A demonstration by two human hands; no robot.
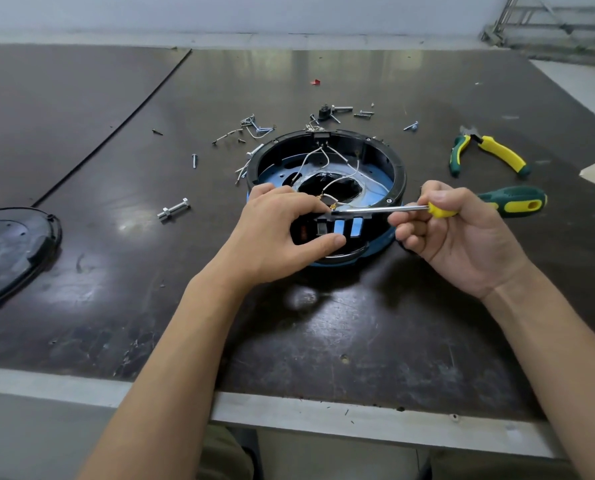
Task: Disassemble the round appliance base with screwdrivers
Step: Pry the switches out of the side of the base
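Obs: round black-and-blue plastic appliance base sits open on dark table; left hand grips its near wall; right hand clasps slim yellow-handled screwdriver, tip at wire terminal. Step: probably freeing that terminal. Next: steady levering, base braced

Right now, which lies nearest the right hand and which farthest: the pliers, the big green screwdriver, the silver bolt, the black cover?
1. Big green screwdriver, just behind the right hand.
2. Pliers, farther back on the right.
3. Silver bolt, across to the left.
4. Black cover, far left.
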